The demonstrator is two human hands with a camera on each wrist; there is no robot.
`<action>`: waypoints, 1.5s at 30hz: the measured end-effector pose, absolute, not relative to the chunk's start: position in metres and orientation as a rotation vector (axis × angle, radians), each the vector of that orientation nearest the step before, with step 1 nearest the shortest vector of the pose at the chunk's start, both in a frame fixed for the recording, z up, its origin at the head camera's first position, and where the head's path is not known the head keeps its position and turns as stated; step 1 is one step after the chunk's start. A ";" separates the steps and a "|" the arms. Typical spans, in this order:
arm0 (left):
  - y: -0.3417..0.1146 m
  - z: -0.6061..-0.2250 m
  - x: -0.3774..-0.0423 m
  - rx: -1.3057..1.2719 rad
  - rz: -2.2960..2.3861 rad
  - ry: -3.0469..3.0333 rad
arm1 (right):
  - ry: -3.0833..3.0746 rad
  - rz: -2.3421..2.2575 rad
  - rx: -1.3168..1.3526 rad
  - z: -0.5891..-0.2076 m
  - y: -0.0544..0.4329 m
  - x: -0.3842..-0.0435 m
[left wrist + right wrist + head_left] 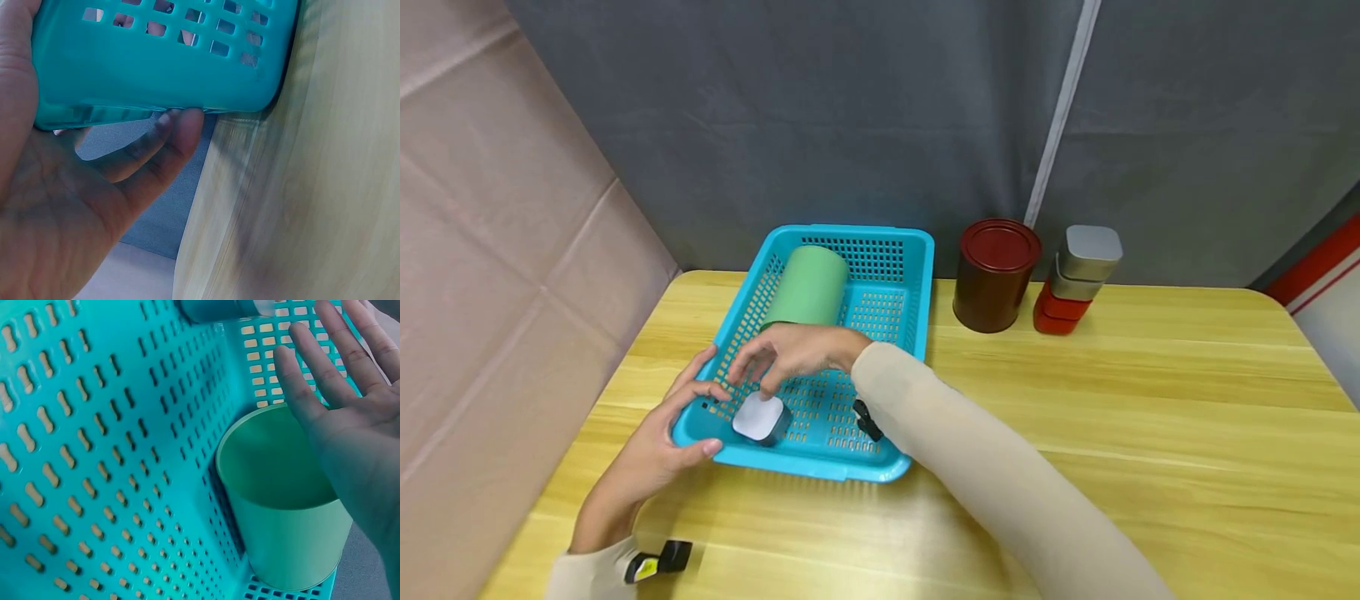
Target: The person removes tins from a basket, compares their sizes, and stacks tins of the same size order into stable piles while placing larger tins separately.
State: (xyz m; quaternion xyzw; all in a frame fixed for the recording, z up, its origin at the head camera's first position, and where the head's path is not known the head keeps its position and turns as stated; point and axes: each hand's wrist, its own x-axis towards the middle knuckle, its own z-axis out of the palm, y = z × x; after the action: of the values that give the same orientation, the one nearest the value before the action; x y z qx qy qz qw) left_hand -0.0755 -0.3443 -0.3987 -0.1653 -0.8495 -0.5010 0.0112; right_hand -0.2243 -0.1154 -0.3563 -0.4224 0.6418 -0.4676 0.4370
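A blue plastic basket (820, 467) with a lattice of holes stands on the wooden table. My left hand (651, 446) holds its near left corner, thumb at the front rim and fingers over the side; in the left wrist view, fingers touch the basket wall (156, 75) too. Inside lies a hollow green canister (808, 287) on its side, its open mouth facing the right wrist camera. A small rounded-square box (758, 417) with a pale top sits in the near left corner. My right hand (805, 348) hovers above it, fingers spread with nothing between them.
Right of the basket stands a dark red lidded can (996, 279). Beside it is a leaning stack of small rounded-square boxes, silver ones (1090, 254) over red ones (1060, 312). A grey curtain (850, 117) hangs behind the table (1150, 400).
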 end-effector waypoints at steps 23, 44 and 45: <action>-0.345 -0.400 -0.075 -0.478 -1.569 -2.670 | 1.639 -1.035 -0.969 -0.363 -0.126 -0.228; -0.345 -0.400 -0.074 -0.460 -1.563 -2.682 | 1.670 -0.892 -0.924 -0.374 -0.130 -0.228; -0.345 -0.399 -0.074 -0.460 -1.563 -2.681 | 1.674 -0.879 -0.922 -0.374 -0.130 -0.228</action>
State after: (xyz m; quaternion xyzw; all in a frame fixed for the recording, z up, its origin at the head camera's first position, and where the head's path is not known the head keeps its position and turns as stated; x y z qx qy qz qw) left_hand -0.0744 -0.3449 -0.3995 -0.1466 -0.8546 -0.4982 0.0021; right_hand -0.2283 -0.1302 -0.3740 -0.3808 0.6908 -0.3630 0.4960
